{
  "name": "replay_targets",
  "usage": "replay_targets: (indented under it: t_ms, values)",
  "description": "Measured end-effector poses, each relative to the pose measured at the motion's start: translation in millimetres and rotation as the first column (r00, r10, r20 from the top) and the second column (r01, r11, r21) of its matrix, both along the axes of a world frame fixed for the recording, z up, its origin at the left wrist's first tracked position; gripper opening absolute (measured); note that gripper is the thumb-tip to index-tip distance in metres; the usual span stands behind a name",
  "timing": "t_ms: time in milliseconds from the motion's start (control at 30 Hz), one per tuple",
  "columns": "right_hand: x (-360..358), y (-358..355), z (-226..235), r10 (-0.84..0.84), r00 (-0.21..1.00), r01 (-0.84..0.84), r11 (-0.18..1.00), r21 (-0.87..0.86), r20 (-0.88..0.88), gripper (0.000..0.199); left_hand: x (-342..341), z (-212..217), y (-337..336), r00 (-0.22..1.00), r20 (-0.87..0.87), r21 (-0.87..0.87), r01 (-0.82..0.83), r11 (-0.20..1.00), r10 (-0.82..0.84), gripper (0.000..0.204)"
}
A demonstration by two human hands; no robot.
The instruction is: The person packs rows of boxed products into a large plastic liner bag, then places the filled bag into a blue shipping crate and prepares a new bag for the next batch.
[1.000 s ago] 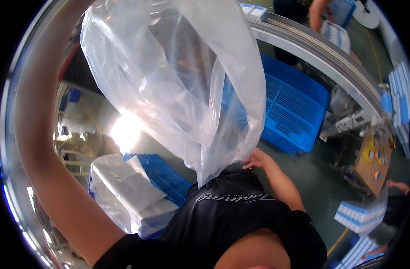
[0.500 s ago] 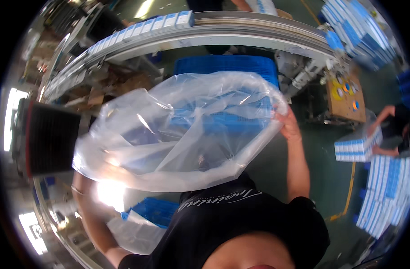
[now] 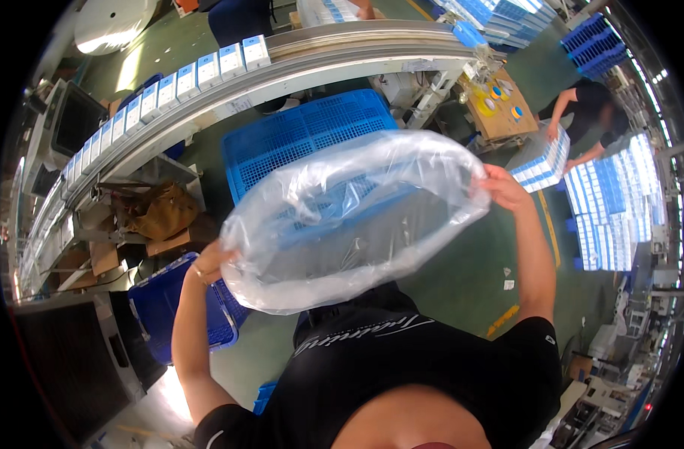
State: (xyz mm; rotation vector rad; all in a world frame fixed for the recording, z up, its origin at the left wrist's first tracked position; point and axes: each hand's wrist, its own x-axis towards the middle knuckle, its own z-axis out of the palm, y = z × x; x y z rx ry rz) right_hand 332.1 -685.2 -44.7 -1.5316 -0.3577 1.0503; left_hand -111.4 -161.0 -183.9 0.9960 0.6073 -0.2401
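The clear plastic bag (image 3: pixel 349 224) hangs spread between my hands in front of my waist, its wide mouth facing up. My left hand (image 3: pixel 215 262) is closed on the rim at one end, fingers curled into the film; my right hand (image 3: pixel 504 188) pinches the other end, fingers bent, thumb partly hidden. Beyond the bag, partly behind it, sits a blue crate (image 3: pixel 301 131), near a conveyor (image 3: pixel 357 43) carrying a row of white-and-blue boxes (image 3: pixel 188 81).

A long conveyor (image 3: pixel 357 39) carries a row of white-and-blue boxes (image 3: pixel 187 81), and a wooden table (image 3: pixel 498 126) bears round yellow things (image 3: pixel 486 108).
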Motion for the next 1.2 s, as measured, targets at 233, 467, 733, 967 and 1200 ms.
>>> replay_targets:
  t_ms: [233,467,733,967,1200]
  values:
    - [10.6,24.5,17.9,-0.087,-0.192,0.703,0.683,0.199,0.978,0.015,55.2,76.3,119.3,0.692,0.462,0.884,-0.404,-0.233,0.554,0.031]
    - [26.0,9.5,-169.0,0.240,0.491,0.559,0.651,-0.514,0.837,0.042,18.4,-50.4,125.3,0.735,-0.408,0.904,0.407,0.129,0.541,0.035]
    - [125.4,140.8,-113.7,-0.191,0.968,0.158,0.967,-0.198,-0.162,0.029,-3.9,-27.4,119.3,0.619,-0.261,0.926,0.378,0.010,0.741,0.041]
    - [142.0,182.5,-153.5,-0.139,0.602,0.462,0.864,-0.201,0.786,0.028,56.6,-70.5,101.0,0.545,-0.302,0.941,0.300,0.155,0.782,0.044]
    - [143.3,258.7,-279.1,0.117,0.636,0.506,0.684,-0.526,0.763,0.045,79.5,-204.8,138.1,0.537,-0.523,0.846,0.424,0.324,0.662,0.040]
